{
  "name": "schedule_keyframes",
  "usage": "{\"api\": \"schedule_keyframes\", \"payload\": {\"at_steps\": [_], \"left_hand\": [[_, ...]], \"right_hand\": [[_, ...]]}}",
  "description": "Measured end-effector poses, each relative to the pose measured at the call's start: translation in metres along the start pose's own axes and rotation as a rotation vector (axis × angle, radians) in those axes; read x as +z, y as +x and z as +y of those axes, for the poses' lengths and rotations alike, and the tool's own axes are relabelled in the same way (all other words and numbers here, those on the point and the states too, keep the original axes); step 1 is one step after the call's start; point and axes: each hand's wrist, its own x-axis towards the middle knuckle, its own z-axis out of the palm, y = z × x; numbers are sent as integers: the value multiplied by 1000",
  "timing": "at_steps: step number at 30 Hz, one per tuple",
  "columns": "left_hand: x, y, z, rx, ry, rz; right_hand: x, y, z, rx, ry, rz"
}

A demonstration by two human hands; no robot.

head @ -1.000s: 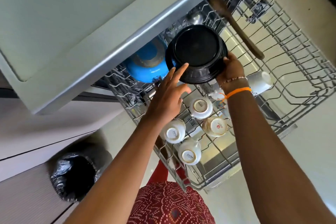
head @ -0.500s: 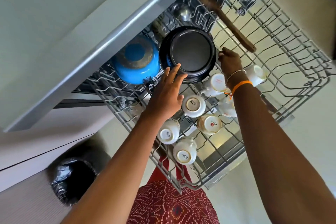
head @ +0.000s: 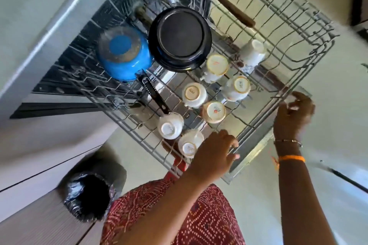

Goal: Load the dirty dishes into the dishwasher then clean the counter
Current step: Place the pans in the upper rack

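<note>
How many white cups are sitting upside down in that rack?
7. Two by the rack's front edge, three mid-rack, one beside the black pan, one further right, tilted. Others may be hidden.

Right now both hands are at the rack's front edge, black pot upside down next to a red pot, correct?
Not quite: the pot beside the upside-down black pot is blue, not red, per the head view. Left hand and right hand are at the rack front edge.
</note>
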Motion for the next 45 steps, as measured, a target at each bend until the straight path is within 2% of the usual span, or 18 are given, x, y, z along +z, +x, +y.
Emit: {"api": "schedule_keyframes", "payload": {"at_steps": [3,5,10,18,27,32,39,45], "left_hand": [[14,-5,2,1,51,-55],[20,-4,-1,10,73,-43],[21,1,-1,-1,30,-30],[8,5,-16,-52,25,14],[-14,10,-29,-251,121,327],[-35,17,-37,-306,200,529],[-86,24,-72,-387,293,662],[-138,25,-112,-444,316,809]], "right_hand": [[-5,-7,9,240,175,-276],[-6,-8,2,305,234,-375],[-6,-8,-11,392,419,-412],[10,-6,-26,388,486,-478],[49,3,-62,379,489,-591],[77,17,-79,330,460,-688],[135,26,-126,318,447,-747],[189,20,-178,437,526,-808]]}}
